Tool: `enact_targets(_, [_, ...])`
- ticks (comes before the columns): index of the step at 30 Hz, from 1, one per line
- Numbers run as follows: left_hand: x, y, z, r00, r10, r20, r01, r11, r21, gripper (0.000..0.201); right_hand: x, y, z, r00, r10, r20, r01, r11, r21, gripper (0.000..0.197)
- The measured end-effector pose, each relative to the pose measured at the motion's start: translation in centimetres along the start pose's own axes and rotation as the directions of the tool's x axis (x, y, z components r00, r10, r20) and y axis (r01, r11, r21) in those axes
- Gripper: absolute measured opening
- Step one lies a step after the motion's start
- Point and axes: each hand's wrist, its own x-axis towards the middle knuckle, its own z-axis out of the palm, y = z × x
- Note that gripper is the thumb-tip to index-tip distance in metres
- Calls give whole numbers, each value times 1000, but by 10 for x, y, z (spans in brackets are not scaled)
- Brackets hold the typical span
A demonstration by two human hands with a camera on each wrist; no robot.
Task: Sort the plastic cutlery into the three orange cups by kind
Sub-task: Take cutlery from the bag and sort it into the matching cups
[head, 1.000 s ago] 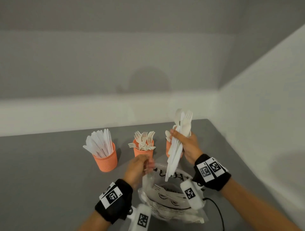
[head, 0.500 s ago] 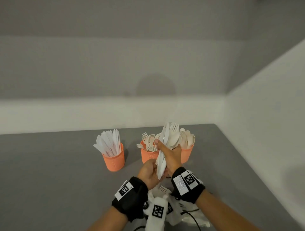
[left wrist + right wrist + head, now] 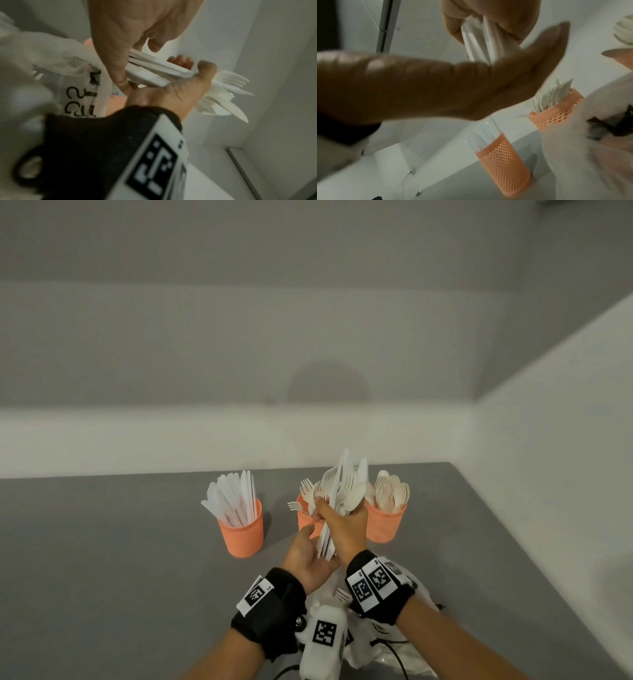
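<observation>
My right hand (image 3: 339, 518) grips a mixed bundle of white cutlery (image 3: 346, 484), tips up, just in front of the fork cup (image 3: 304, 520). Knife blades and fork tines stick out past the right hand (image 3: 171, 92) in the left wrist view. My left hand (image 3: 306, 546) lies open below, its flat fingers (image 3: 471, 83) against the bundle's handle ends (image 3: 481, 44). The knife cup (image 3: 242, 534) stands to the left and the spoon cup (image 3: 385, 523) to the right, each holding several pieces.
The cups stand on a grey table (image 3: 120, 542) that meets a pale wall at the back and right. A printed plastic bag (image 3: 370, 648) with more cutlery, a fork (image 3: 342, 594) showing, lies under my wrists.
My right hand has carried the bundle left and down, from above the spoon cup to in front of the fork cup. The left hand has risen and flattened under the handle ends.
</observation>
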Motion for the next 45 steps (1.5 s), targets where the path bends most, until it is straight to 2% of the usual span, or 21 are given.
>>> enact_targets(3, [3, 1, 1, 998, 54, 41, -56, 998, 39, 43, -1, 4, -1, 1000, -6, 19, 6, 1000, -14, 30])
enact_targets(6, [6, -2, -2, 999, 45, 27, -50, 975, 214, 50, 4, 5, -4, 999, 33, 16, -33, 998, -55, 23])
enact_targets(9, [10, 0, -8, 980, 197, 9, -179, 868, 464, 56, 10, 13, -10, 999, 31, 10, -29, 989, -148, 21])
enact_targets(11, [11, 6, -10, 944, 305, 128, -323, 762, 562, 49, 8, 13, -11, 999, 33, 37, -25, 983, -181, 22])
enact_targets(14, [11, 12, -5, 915, 317, 248, -402, 678, 615, 40, 1, 17, -8, 993, 55, 104, -25, 963, -269, 18])
enact_targets(17, [11, 14, 1, 874, 462, 149, -441, 628, 641, 34, -9, 28, -1, 976, 82, 200, -9, 940, -340, 23])
enact_targets(19, [13, 16, 1, 861, 507, 52, -433, 673, 600, 23, -10, 31, -4, 961, 64, 270, 62, 898, -436, 22])
enact_targets(21, [16, 19, -3, 864, 503, 26, -428, 707, 563, 24, -6, 30, -10, 928, 100, 358, 103, 857, -506, 45])
enact_targets(23, [15, 24, -7, 880, 468, 76, -426, 710, 561, 22, -3, 27, -16, 890, 174, 422, 22, 907, -420, 50])
enact_targets(25, [12, 26, -7, 896, 409, 174, -433, 717, 547, 17, -4, 20, -18, 844, 305, 441, -181, 936, -302, 49])
enact_targets(28, [10, 26, -7, 910, 326, 256, -415, 718, 560, 28, -9, 13, -20, 694, 528, 490, -445, 849, -285, 35])
enact_targets(30, [7, 26, -7, 911, 284, 299, -410, 694, 591, 36, -11, 11, -22, 589, 608, 533, -535, 787, -307, 28])
enact_targets(32, [3, 27, -7, 911, 245, 333, -408, 662, 629, 40, -12, 12, -23, 562, 628, 538, -563, 768, -307, 25])
enact_targets(34, [-1, 28, -7, 915, 232, 331, -400, 635, 661, 36, -14, 14, -21, 615, 603, 508, -542, 791, -283, 20])
enact_targets(36, [-3, 30, -9, 917, 255, 307, -400, 591, 701, 44, -14, 18, -20, 720, 532, 445, -468, 846, -255, 7])
enact_targets(39, [5, 31, -11, 865, 457, 207, -463, 567, 681, 54, -12, 24, -21, 821, 441, 362, -371, 895, -249, 8])
enact_targets(40, [8, 32, -11, 817, 563, 127, -492, 564, 663, 51, -11, 25, -22, 840, 426, 336, -357, 900, -249, 10])
enact_targets(41, [10, 34, -11, 739, 670, 64, -532, 524, 665, 45, -9, 26, -23, 854, 414, 315, -347, 904, -249, 10])
enact_targets(43, [9, 36, -8, 579, 812, 79, -594, 353, 723, 26, -7, 27, -26, 871, 399, 287, -334, 909, -249, 9])
enact_targets(44, [8, 36, -7, 542, 832, 120, -601, 284, 747, 16, -7, 27, -26, 878, 388, 281, -322, 912, -255, 9])
enact_targets(45, [7, 36, -6, 533, 831, 159, -598, 237, 766, 10, -6, 28, -27, 883, 375, 283, -304, 915, -266, 11])
